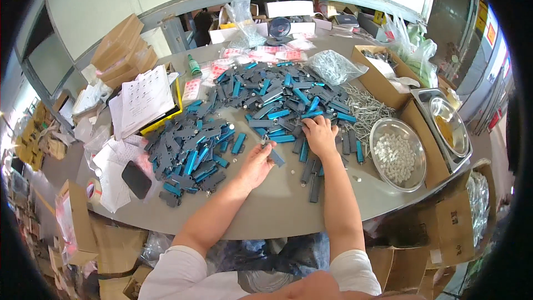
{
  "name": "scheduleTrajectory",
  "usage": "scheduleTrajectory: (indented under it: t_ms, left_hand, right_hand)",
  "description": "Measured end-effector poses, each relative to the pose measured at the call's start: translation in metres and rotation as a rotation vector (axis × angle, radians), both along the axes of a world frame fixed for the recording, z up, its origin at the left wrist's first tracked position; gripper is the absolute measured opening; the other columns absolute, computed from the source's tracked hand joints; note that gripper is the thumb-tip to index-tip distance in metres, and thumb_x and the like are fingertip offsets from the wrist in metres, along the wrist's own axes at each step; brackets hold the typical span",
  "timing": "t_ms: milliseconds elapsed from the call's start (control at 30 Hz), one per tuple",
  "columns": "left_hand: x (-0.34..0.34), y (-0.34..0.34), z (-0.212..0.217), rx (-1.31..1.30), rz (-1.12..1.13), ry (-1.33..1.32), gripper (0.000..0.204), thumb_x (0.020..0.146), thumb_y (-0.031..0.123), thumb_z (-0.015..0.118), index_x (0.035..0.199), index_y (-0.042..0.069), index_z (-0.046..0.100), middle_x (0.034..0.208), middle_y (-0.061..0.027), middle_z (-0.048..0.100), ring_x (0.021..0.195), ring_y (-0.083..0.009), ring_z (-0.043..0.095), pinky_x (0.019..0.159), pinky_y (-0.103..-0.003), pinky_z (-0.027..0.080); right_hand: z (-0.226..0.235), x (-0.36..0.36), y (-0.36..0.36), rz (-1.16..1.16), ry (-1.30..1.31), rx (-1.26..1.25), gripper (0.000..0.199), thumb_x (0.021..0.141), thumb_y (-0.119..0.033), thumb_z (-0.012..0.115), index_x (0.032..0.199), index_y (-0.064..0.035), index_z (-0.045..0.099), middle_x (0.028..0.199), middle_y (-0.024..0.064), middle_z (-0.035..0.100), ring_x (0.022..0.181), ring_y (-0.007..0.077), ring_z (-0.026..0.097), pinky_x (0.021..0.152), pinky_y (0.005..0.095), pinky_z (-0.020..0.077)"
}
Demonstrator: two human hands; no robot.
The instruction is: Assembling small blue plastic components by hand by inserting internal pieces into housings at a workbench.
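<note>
My left hand [257, 164] is closed on a small dark grey rectangular part [276, 158], held just above the table near the middle. My right hand [321, 136] reaches onto the near right side of a big heap of grey and blue rectangular parts [266, 86]. Its fingers are bent and somewhat apart, touching the pieces; the undersides of the fingertips are hidden. Left of my left hand lies a second heap of similar parts [189, 153]. Several loose grey parts [314, 188] lie beside my right wrist.
Right of the heap are a pile of metal screws [366, 112] and a steel bowl of small white pieces [395, 153]. A bag of metal pieces [336, 66] lies at the back. At the left are a phone [136, 180], papers [143, 100] and a green bottle [194, 65]. Cardboard boxes [425, 144] stand around.
</note>
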State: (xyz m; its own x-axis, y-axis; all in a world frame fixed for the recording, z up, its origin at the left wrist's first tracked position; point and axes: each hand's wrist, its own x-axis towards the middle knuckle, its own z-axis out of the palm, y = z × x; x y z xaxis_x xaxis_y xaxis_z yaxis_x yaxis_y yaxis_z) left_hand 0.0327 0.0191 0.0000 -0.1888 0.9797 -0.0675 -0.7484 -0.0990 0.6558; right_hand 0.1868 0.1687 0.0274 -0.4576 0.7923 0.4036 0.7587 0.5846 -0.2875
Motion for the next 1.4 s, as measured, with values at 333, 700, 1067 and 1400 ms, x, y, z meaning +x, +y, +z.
scheduleTrajectory:
  t_ms: [333,700,1067,1400]
  left_hand:
    - [-0.005,-0.006,0.018,-0.034,-0.2,-0.07,0.028,0.095,0.042,0.043,0.097,0.015,0.05,0.082,0.0006,0.051,0.075,-0.0135,0.051,0.078,-0.036,0.044]
    - [-0.008,-0.004,0.014,-0.087,-0.032,-0.069,0.047,0.09,0.061,0.036,0.102,0.018,0.048,0.096,0.0017,0.053,0.091,-0.0142,0.051,0.08,-0.041,0.04]
    - [-0.007,-0.006,0.016,0.132,0.058,-0.083,0.044,0.091,0.058,0.037,0.113,0.02,0.039,0.117,-0.0025,0.048,0.104,-0.0138,0.047,0.086,-0.036,0.038]
    - [-0.005,-0.005,0.012,0.188,0.12,0.167,0.027,0.098,0.029,0.042,0.119,0.012,0.039,0.13,-0.0139,0.046,0.115,-0.0273,0.048,0.092,-0.041,0.042]
  right_hand:
    - [0.038,-0.004,-0.028,0.294,0.455,-0.046,0.011,0.075,-0.007,0.064,0.085,-0.0048,0.068,0.076,0.0071,0.054,0.065,0.0204,0.054,0.06,0.0326,0.0438]
    - [0.029,-0.037,-0.071,0.553,1.051,-0.86,0.012,0.078,-0.003,0.07,0.083,-0.0025,0.059,0.079,0.0016,0.062,0.065,0.008,0.054,0.064,0.0199,0.0427]
    - [0.012,-0.049,-0.079,0.339,1.116,-1.359,0.017,0.086,-0.011,0.062,0.086,-0.0015,0.048,0.079,0.0092,0.062,0.067,0.0162,0.063,0.061,0.0271,0.0538]
    - [0.029,-0.049,-0.09,0.239,0.434,-0.871,0.03,0.09,-0.026,0.058,0.083,0.0025,0.053,0.068,0.0117,0.063,0.057,0.0156,0.062,0.053,0.0276,0.0496]
